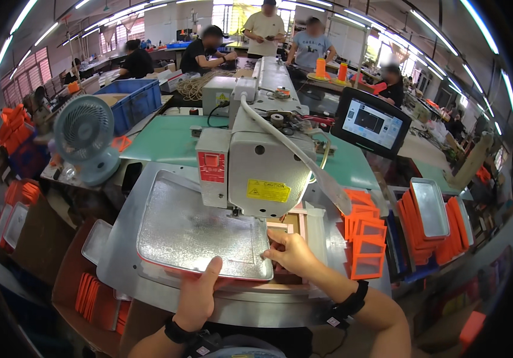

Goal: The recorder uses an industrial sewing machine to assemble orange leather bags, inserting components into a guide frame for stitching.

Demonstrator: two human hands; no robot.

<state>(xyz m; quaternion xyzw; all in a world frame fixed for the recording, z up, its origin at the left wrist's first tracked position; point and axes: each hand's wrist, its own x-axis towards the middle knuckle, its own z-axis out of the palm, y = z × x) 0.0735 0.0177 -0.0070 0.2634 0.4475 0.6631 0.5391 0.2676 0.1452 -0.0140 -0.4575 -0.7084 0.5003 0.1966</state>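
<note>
A shallow silver metal tray (200, 232) with an orange edge along its near side lies under the head of a grey industrial sewing machine (262, 170). My left hand (197, 298) grips the tray's near edge, thumb on top and the other fingers hidden beneath. At the tray's right edge, my right hand (292, 253) is closed, with thumb and index finger pinching the rim. Just beyond that hand, partly covered by the tray and the machine, is a pale wooden frame (299, 224) on the metal worktable (167, 304). The machine's needle area is mostly hidden.
Orange frames (367, 238) lie on the right, near stacked orange-and-silver trays (429, 209). A tilted touchscreen (371, 123) stands behind them. To the left are a fan (86, 134), a blue crate (137, 104) and a cardboard box (68, 292) holding orange pieces. Several people work farther back.
</note>
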